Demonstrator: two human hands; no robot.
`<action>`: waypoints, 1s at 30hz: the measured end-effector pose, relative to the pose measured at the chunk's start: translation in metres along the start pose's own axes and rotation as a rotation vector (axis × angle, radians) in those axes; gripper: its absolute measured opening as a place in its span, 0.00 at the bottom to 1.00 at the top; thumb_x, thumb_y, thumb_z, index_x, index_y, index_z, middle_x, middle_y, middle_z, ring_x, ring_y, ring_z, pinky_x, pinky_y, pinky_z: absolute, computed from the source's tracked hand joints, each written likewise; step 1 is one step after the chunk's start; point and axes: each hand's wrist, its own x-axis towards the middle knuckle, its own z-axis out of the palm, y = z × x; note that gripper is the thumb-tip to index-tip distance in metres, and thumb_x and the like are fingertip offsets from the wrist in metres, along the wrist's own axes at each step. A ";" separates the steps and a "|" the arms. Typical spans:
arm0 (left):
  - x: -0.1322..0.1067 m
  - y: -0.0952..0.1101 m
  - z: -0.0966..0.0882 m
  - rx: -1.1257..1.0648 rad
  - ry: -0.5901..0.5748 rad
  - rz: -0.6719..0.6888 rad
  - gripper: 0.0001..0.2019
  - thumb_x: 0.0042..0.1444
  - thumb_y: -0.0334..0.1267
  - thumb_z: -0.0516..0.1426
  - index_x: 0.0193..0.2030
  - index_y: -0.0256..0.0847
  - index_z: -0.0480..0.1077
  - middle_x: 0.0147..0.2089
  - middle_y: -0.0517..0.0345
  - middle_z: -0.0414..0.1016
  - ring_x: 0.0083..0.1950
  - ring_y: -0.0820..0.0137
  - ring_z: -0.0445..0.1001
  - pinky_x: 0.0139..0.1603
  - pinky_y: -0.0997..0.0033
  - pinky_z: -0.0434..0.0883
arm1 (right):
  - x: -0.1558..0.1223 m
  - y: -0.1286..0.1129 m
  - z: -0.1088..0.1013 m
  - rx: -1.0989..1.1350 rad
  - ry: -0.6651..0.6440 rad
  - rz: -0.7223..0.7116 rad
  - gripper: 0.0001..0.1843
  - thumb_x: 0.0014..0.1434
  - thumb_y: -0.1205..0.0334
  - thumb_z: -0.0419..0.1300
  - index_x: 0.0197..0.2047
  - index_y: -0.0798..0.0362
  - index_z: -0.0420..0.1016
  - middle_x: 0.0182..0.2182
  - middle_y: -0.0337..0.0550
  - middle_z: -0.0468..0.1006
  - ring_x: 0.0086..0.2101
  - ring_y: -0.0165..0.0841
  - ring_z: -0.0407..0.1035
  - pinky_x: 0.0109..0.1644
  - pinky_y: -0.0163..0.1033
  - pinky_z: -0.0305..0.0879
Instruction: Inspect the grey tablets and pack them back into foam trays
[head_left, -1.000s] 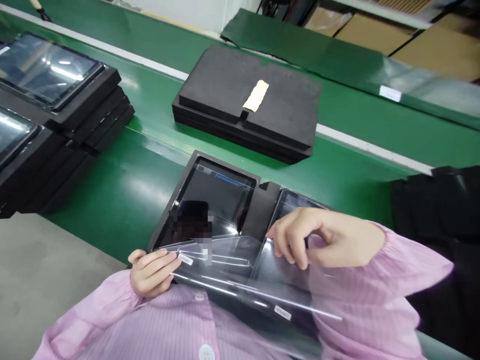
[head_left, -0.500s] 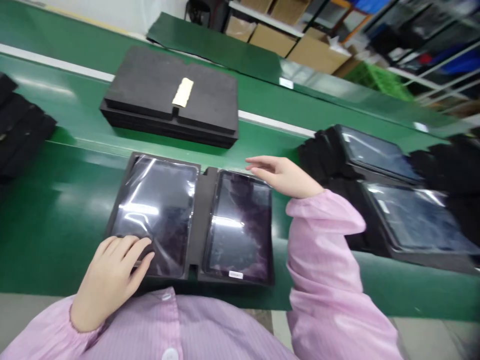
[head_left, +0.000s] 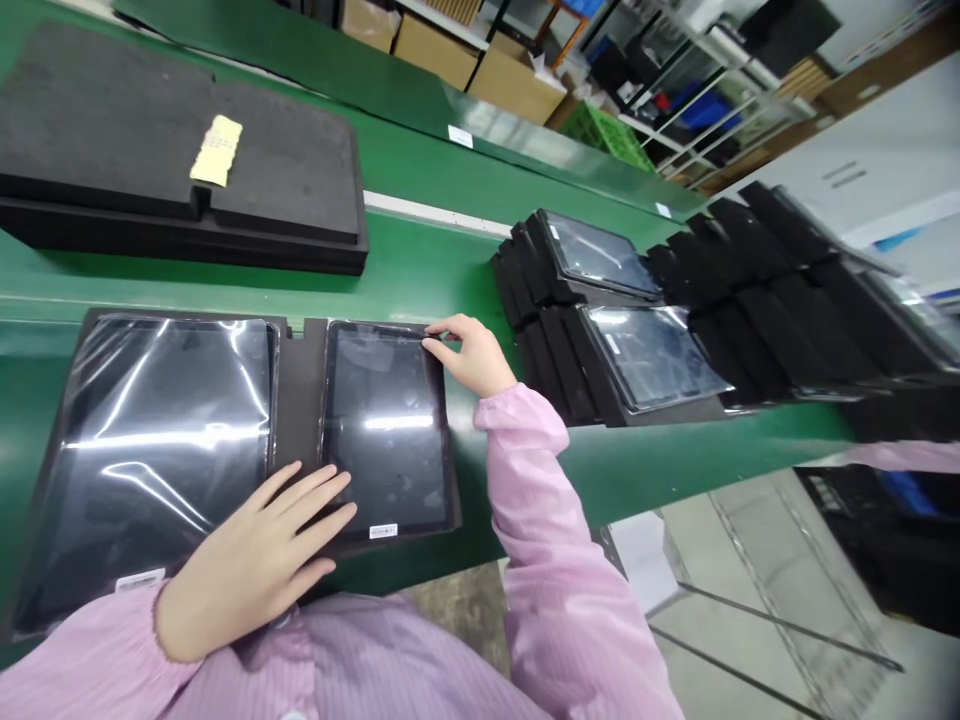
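Observation:
Two film-covered tablet screens lie side by side in a black foam tray [head_left: 300,385]. The left tablet screen [head_left: 180,400] is larger in view and reflects long light streaks. A white label marks the lower edge of the right tablet screen [head_left: 386,430]. My left hand [head_left: 262,550] is open, fingers spread, above the foam strip and the lower left of the right screen. It holds nothing. At the upper right corner of the right screen, my right hand [head_left: 469,352] pinches the edge between thumb and forefinger. Whether it grips film or the screen itself is too small to see.
Stacked black foam trays [head_left: 285,170] with a yellow paper note [head_left: 217,150] stand at the back left. To the right are stacked foam trays [head_left: 555,365] holding more screens [head_left: 652,355]. Another person's pink sleeve [head_left: 907,455] shows at the far right.
The view has swung right. My left hand has moved right from the left screen's lower corner, its fingers now spread. My right hand has come down onto the right screen's upper corner.

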 end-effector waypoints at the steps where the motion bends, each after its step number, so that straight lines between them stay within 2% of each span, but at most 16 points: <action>1: 0.000 0.000 0.000 -0.008 0.006 -0.008 0.16 0.68 0.41 0.52 0.58 0.43 0.73 0.62 0.55 0.75 0.64 0.63 0.71 0.71 0.56 0.58 | -0.001 -0.004 0.001 -0.016 0.041 -0.025 0.03 0.58 0.64 0.63 0.35 0.52 0.80 0.38 0.48 0.81 0.42 0.42 0.73 0.55 0.53 0.68; 4: -0.003 -0.003 -0.001 -0.015 -0.027 -0.002 0.17 0.66 0.38 0.55 0.60 0.44 0.72 0.63 0.56 0.74 0.66 0.64 0.70 0.72 0.57 0.59 | -0.020 -0.030 0.003 -0.009 0.104 -0.166 0.06 0.60 0.65 0.62 0.31 0.51 0.77 0.39 0.50 0.81 0.46 0.44 0.72 0.56 0.52 0.67; 6: -0.006 -0.005 -0.002 -0.011 -0.077 0.016 0.20 0.64 0.38 0.56 0.63 0.46 0.70 0.66 0.57 0.71 0.67 0.64 0.68 0.72 0.57 0.61 | -0.048 -0.056 0.005 0.074 -0.003 -0.243 0.07 0.63 0.66 0.58 0.33 0.52 0.75 0.41 0.51 0.82 0.45 0.42 0.74 0.53 0.49 0.69; 8: -0.008 -0.007 -0.001 -0.006 -0.111 0.016 0.22 0.63 0.38 0.57 0.65 0.48 0.68 0.68 0.58 0.69 0.67 0.65 0.68 0.71 0.59 0.64 | -0.084 -0.079 0.008 0.200 -0.196 -0.257 0.10 0.68 0.66 0.51 0.36 0.51 0.72 0.41 0.49 0.82 0.43 0.38 0.75 0.51 0.44 0.70; 10: -0.009 -0.010 0.001 -0.014 -0.099 0.021 0.22 0.64 0.39 0.57 0.64 0.49 0.69 0.68 0.60 0.70 0.65 0.67 0.71 0.68 0.64 0.69 | -0.118 -0.088 0.013 0.480 -0.567 -0.404 0.12 0.70 0.59 0.49 0.37 0.49 0.70 0.39 0.44 0.83 0.41 0.33 0.77 0.49 0.37 0.71; 11: -0.009 -0.011 0.001 -0.018 -0.081 0.027 0.20 0.64 0.38 0.56 0.63 0.49 0.70 0.66 0.61 0.71 0.63 0.68 0.73 0.65 0.67 0.71 | -0.132 -0.086 0.016 0.618 -0.748 -0.474 0.15 0.71 0.53 0.48 0.36 0.48 0.70 0.36 0.42 0.83 0.39 0.31 0.78 0.46 0.33 0.71; 12: -0.007 -0.012 0.001 -0.017 -0.052 0.034 0.19 0.65 0.38 0.55 0.62 0.49 0.71 0.64 0.63 0.73 0.62 0.70 0.74 0.63 0.70 0.73 | -0.143 -0.080 0.019 0.718 -0.876 -0.529 0.20 0.71 0.47 0.46 0.34 0.48 0.68 0.32 0.42 0.82 0.35 0.30 0.78 0.42 0.31 0.71; 14: -0.002 -0.014 -0.001 -0.007 -0.003 0.050 0.17 0.66 0.37 0.53 0.59 0.49 0.73 0.61 0.66 0.76 0.59 0.72 0.76 0.61 0.73 0.74 | -0.155 -0.059 0.025 0.803 -0.984 -0.580 0.28 0.69 0.37 0.40 0.31 0.47 0.66 0.25 0.43 0.79 0.28 0.30 0.76 0.34 0.29 0.70; 16: 0.003 -0.017 -0.004 0.014 0.020 0.067 0.15 0.66 0.37 0.53 0.56 0.50 0.75 0.59 0.67 0.78 0.58 0.74 0.77 0.63 0.74 0.72 | -0.160 -0.035 0.027 0.856 -0.988 -0.564 0.32 0.67 0.32 0.38 0.30 0.48 0.65 0.23 0.45 0.78 0.24 0.30 0.74 0.31 0.29 0.70; 18: 0.007 -0.021 -0.005 0.014 0.035 0.103 0.14 0.66 0.37 0.53 0.52 0.49 0.77 0.57 0.68 0.79 0.59 0.76 0.76 0.68 0.75 0.66 | -0.160 -0.014 0.025 0.977 -0.975 -0.527 0.31 0.66 0.31 0.43 0.29 0.49 0.66 0.22 0.47 0.78 0.24 0.30 0.74 0.32 0.29 0.71; 21: 0.005 -0.026 0.000 -0.012 0.087 0.142 0.14 0.67 0.36 0.52 0.49 0.48 0.78 0.54 0.67 0.81 0.60 0.79 0.74 0.75 0.71 0.50 | -0.161 0.003 0.016 1.151 -0.870 -0.438 0.26 0.65 0.38 0.55 0.27 0.50 0.68 0.19 0.45 0.76 0.24 0.29 0.75 0.36 0.28 0.72; 23: 0.001 -0.030 0.006 -0.027 0.092 0.170 0.12 0.67 0.38 0.53 0.50 0.50 0.78 0.54 0.69 0.81 0.61 0.80 0.74 0.77 0.67 0.45 | -0.162 0.007 0.011 1.202 -0.784 -0.382 0.23 0.64 0.44 0.60 0.25 0.52 0.70 0.19 0.44 0.77 0.25 0.28 0.76 0.40 0.29 0.73; 25: -0.004 -0.032 0.011 -0.030 0.073 0.200 0.12 0.66 0.40 0.55 0.52 0.51 0.77 0.56 0.71 0.80 0.61 0.79 0.73 0.77 0.65 0.44 | -0.162 0.009 0.010 1.239 -0.752 -0.361 0.23 0.62 0.45 0.64 0.24 0.53 0.72 0.20 0.45 0.79 0.26 0.28 0.77 0.43 0.30 0.74; 27: -0.009 -0.034 0.015 -0.029 0.063 0.210 0.12 0.67 0.41 0.55 0.53 0.54 0.77 0.58 0.73 0.78 0.61 0.80 0.73 0.77 0.66 0.46 | -0.164 0.011 0.014 1.248 -0.764 -0.329 0.25 0.58 0.40 0.66 0.24 0.54 0.73 0.21 0.46 0.80 0.27 0.29 0.78 0.45 0.31 0.74; 30: -0.014 -0.035 0.018 -0.009 0.028 0.185 0.13 0.67 0.43 0.54 0.54 0.57 0.76 0.59 0.73 0.77 0.60 0.79 0.75 0.73 0.72 0.57 | -0.167 0.013 0.021 1.236 -0.772 -0.262 0.29 0.52 0.33 0.67 0.24 0.54 0.75 0.22 0.47 0.81 0.27 0.30 0.79 0.45 0.31 0.74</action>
